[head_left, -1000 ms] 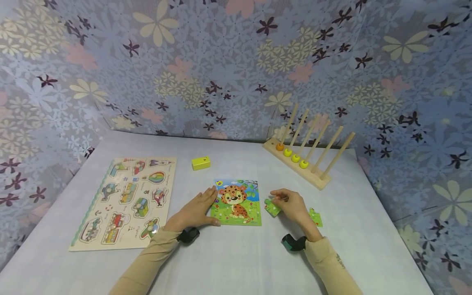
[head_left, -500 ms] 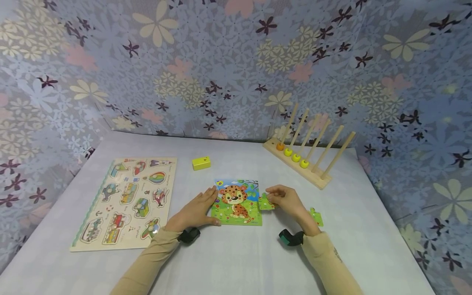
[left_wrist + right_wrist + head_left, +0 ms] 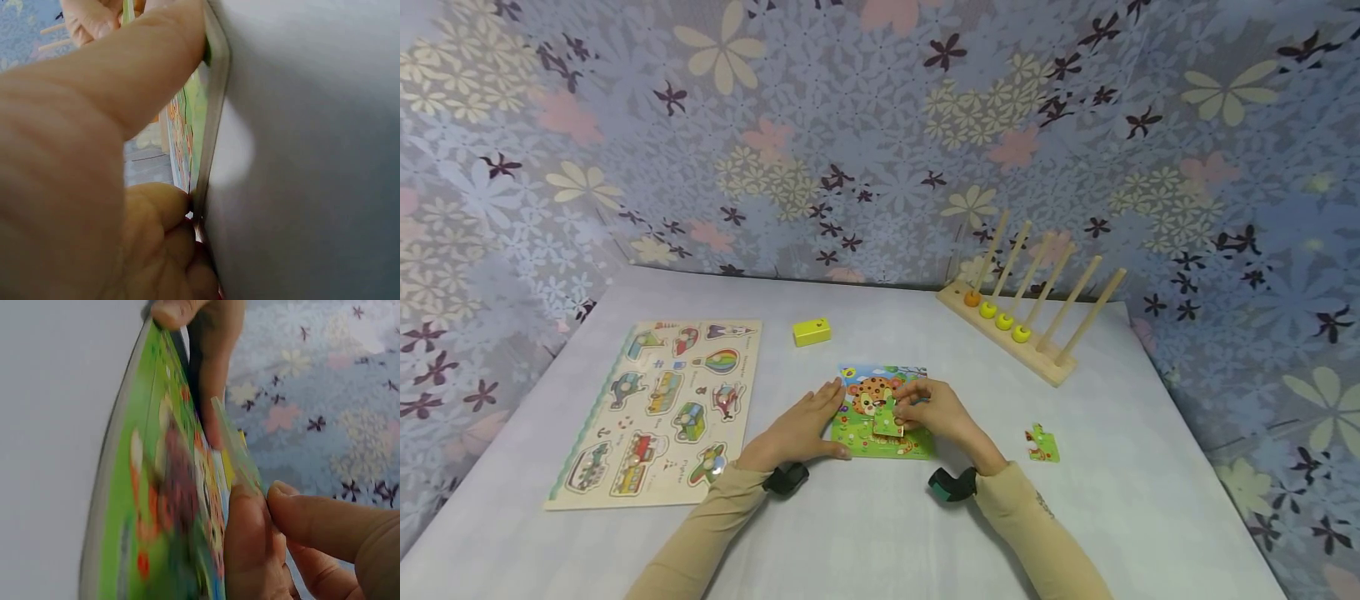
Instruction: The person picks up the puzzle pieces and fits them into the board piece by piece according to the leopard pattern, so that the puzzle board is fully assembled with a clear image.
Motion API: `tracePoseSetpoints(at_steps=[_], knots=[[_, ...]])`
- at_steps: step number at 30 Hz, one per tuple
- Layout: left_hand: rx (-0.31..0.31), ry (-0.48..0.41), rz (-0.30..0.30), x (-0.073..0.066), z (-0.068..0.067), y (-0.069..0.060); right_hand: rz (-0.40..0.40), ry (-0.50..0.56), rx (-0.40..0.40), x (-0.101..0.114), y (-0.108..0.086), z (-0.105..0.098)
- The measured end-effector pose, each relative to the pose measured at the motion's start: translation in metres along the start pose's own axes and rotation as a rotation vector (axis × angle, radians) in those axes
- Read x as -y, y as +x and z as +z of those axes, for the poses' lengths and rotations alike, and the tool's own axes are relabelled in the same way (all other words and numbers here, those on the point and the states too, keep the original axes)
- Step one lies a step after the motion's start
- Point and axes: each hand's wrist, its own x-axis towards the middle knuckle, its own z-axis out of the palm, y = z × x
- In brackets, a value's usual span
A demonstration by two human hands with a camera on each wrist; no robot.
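A square jigsaw puzzle point(image 3: 853, 442) with a spotted leopard cub on green grass lies mid-table in the head view. My left hand point(image 3: 797, 425) rests at its left edge, fingers extended, thumb near the lower left corner. In the left wrist view, the thumb point(image 3: 159, 53) touches the board's rim. Over the picture, my right hand point(image 3: 936, 412) pinches a green puzzle piece point(image 3: 887, 419) between thumb and fingers. The right wrist view shows that thin piece point(image 3: 237, 450) edge-on, tilted and raised off the board. Part of the cub is hidden behind the piece and right hand.
Another green puzzle piece point(image 3: 1042, 446) lies to the right. A wooden peg rack point(image 3: 1007, 333) with orange and yellow beads stands at the back right. A yellow block point(image 3: 812, 332) sits behind the puzzle, and a vehicle-picture knob board point(image 3: 655, 417) lies to the left.
My right hand has lifted the green puzzle piece from the table right of the puzzle and carried it left over the picture. The left hand has stayed in place.
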Motion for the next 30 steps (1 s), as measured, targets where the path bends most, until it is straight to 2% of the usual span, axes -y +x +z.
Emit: tracePoseSetpoints(at_steps=[6,13,19,26,30], knots=[[0.0,0.014,-0.005,-0.001,0.0,0.0,-0.02,-0.042,0.032,0.007,0.005,0.02],[-0.003,0.009,0.0,0.0,0.0,0.0,-0.049,-0.092,0.005,0.009,0.007,0.041],[0.006,0.022,-0.017,-0.001,0.001,0.0,-0.117,-0.261,-0.05,0.008,0.006,0.051],[0.006,0.013,-0.008,-0.001,0.002,0.0,-0.201,-0.447,-0.104,0.003,0.007,0.057],[0.007,0.017,-0.01,0.0,0.001,0.001,-0.215,-0.475,-0.132,0.003,0.008,0.06]])
